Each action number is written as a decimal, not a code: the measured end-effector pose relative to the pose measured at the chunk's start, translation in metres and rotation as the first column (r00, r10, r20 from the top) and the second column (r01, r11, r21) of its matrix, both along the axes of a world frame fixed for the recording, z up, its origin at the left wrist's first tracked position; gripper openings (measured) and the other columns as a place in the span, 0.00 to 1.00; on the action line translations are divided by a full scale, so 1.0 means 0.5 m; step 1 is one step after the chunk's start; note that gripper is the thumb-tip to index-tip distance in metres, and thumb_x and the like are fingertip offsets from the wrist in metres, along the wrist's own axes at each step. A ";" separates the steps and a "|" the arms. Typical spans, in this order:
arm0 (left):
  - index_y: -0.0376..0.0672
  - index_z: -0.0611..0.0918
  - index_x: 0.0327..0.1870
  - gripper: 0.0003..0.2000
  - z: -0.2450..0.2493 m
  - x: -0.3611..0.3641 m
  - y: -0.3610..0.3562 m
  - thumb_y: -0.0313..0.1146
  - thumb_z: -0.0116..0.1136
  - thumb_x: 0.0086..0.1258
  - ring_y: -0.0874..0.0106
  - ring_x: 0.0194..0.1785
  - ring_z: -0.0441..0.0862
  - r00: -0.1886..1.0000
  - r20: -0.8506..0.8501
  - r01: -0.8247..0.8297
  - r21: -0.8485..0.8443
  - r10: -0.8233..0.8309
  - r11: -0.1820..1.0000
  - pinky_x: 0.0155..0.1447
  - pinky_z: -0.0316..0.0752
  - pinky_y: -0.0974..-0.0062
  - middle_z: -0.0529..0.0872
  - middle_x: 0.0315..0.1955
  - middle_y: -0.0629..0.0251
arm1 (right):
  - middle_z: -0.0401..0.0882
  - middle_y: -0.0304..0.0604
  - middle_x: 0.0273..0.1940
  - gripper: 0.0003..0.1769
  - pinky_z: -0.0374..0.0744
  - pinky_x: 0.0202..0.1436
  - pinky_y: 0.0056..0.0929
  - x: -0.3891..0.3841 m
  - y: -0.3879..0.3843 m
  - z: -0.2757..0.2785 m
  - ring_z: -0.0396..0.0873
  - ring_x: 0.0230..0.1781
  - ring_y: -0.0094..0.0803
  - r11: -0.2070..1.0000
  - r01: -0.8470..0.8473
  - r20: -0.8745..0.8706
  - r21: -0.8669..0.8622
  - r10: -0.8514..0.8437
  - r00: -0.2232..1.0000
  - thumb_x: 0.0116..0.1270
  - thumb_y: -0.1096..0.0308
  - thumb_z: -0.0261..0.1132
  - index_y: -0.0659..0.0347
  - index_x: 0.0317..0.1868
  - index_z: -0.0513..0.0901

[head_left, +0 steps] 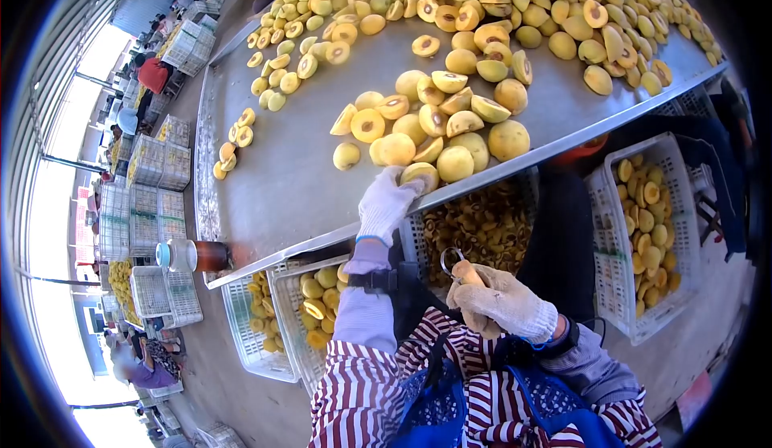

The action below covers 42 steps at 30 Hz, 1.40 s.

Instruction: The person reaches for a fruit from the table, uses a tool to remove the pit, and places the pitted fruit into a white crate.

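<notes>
My left hand (388,200), in a white knit glove, is at the metal table's near edge. Its fingers are closed around a yellow peach half (420,175), whose underside they partly hide. Beside it lies a small heap of yellow peach halves (410,122), several with brown pit hollows showing. Lower down, in front of my body, my gloved right hand (500,297) grips a pitting tool (464,272) by its wooden handle. The tool's thin metal loop points up and left, over a crate of brown pits and scraps (474,223).
The metal table (281,182) carries a large peach pile (482,6) at the back. White crates of peaches (635,231) stand at right and below left (301,303). A jar of dark liquid (193,256) is by the left edge. Other people (153,74) sit among stacked crates.
</notes>
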<state>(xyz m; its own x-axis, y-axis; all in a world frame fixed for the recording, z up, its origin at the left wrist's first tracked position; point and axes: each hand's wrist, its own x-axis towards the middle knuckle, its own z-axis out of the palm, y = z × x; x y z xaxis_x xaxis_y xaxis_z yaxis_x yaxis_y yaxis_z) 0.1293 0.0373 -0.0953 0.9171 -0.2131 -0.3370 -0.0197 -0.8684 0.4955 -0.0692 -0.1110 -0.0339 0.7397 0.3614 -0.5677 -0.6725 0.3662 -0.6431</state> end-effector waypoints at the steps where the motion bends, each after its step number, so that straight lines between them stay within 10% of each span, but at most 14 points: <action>1: 0.41 0.81 0.55 0.22 -0.009 0.000 0.006 0.47 0.65 0.66 0.61 0.49 0.86 0.996 -0.052 -0.084 -0.293 0.072 0.952 0.54 0.79 0.65 0.88 0.46 0.55 | 0.75 0.33 0.22 0.23 0.69 0.19 0.16 0.005 -0.004 -0.001 0.70 0.15 0.17 1.000 -0.008 -0.002 -0.014 0.008 1.000 0.72 0.53 0.64 0.62 0.56 0.74; 3: 0.39 0.78 0.56 0.22 -0.026 -0.017 0.022 0.44 0.65 0.68 0.64 0.46 0.87 0.962 -0.220 -0.272 -0.752 0.160 0.600 0.48 0.82 0.68 0.87 0.46 0.56 | 0.75 0.33 0.22 0.23 0.69 0.19 0.16 0.006 -0.005 0.000 0.70 0.15 0.16 0.999 -0.001 0.004 -0.039 0.001 1.000 0.71 0.54 0.65 0.61 0.56 0.74; 6: 0.39 0.73 0.60 0.22 0.047 -0.097 0.029 0.40 0.63 0.71 0.68 0.41 0.86 0.914 -0.391 -0.344 -0.890 -0.112 0.299 0.36 0.83 0.74 0.85 0.46 0.57 | 0.75 0.33 0.23 0.21 0.70 0.20 0.17 0.010 -0.001 0.009 0.71 0.16 0.16 0.996 0.024 0.059 -0.087 -0.019 0.998 0.70 0.55 0.67 0.59 0.56 0.75; 10: 0.42 0.70 0.67 0.39 0.075 -0.181 0.012 0.52 0.73 0.59 0.59 0.40 0.88 0.878 -0.454 -0.417 -0.880 -0.152 0.226 0.32 0.85 0.67 0.83 0.52 0.47 | 0.79 0.37 0.26 0.20 0.75 0.26 0.23 -0.002 0.003 0.004 0.77 0.22 0.20 0.972 0.019 0.124 -0.233 0.010 0.992 0.69 0.54 0.69 0.59 0.52 0.79; 16: 0.40 0.67 0.70 0.34 0.088 -0.237 0.008 0.40 0.70 0.66 0.59 0.57 0.83 0.872 -0.454 -0.461 -0.887 -0.181 0.004 0.54 0.84 0.64 0.77 0.62 0.49 | 0.85 0.50 0.38 0.25 0.80 0.43 0.35 -0.025 0.016 -0.012 0.86 0.39 0.41 0.913 0.070 0.243 -0.403 0.033 0.969 0.66 0.49 0.70 0.60 0.52 0.80; 23: 0.39 0.68 0.70 0.41 0.085 -0.280 -0.002 0.64 0.59 0.68 0.54 0.57 0.82 0.891 -0.434 -0.441 -0.897 -0.133 -0.025 0.60 0.80 0.59 0.78 0.59 0.44 | 0.85 0.55 0.42 0.26 0.81 0.45 0.39 -0.043 0.019 -0.005 0.85 0.44 0.52 0.859 0.111 0.315 -0.500 0.061 0.947 0.66 0.46 0.68 0.59 0.52 0.81; 32: 0.33 0.68 0.69 0.38 0.136 -0.350 -0.040 0.62 0.52 0.74 0.56 0.57 0.82 0.929 -0.368 -0.368 -0.930 0.047 -0.018 0.62 0.79 0.61 0.79 0.59 0.43 | 0.86 0.55 0.42 0.27 0.82 0.47 0.40 -0.076 0.015 0.015 0.86 0.44 0.52 0.853 0.145 0.350 -0.502 0.047 0.936 0.67 0.45 0.67 0.59 0.54 0.81; 38: 0.39 0.72 0.67 0.37 0.164 -0.368 -0.036 0.66 0.46 0.74 0.58 0.52 0.84 0.969 -0.244 -0.243 -0.917 0.038 0.317 0.57 0.82 0.64 0.82 0.55 0.48 | 0.87 0.53 0.41 0.26 0.81 0.46 0.40 -0.106 0.018 0.009 0.86 0.43 0.50 0.925 0.049 0.303 -0.376 0.073 0.950 0.69 0.46 0.66 0.61 0.53 0.81; 42: 0.38 0.70 0.69 0.38 0.174 -0.374 -0.049 0.64 0.50 0.74 0.60 0.52 0.84 0.941 -0.337 -0.331 -0.932 -0.017 0.144 0.56 0.82 0.66 0.82 0.55 0.49 | 0.84 0.43 0.31 0.20 0.80 0.35 0.30 -0.109 0.007 0.028 0.84 0.29 0.30 0.959 0.047 0.229 -0.281 0.020 0.973 0.70 0.54 0.68 0.62 0.51 0.81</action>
<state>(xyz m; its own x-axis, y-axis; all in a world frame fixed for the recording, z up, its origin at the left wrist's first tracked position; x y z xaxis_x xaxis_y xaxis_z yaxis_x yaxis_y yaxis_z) -0.0579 0.0130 -0.0085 0.9121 -0.3797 -0.1546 0.3013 0.3651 0.8809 -0.1236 -0.1073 -0.0197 0.8647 0.1998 -0.4609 -0.4923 0.1550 -0.8565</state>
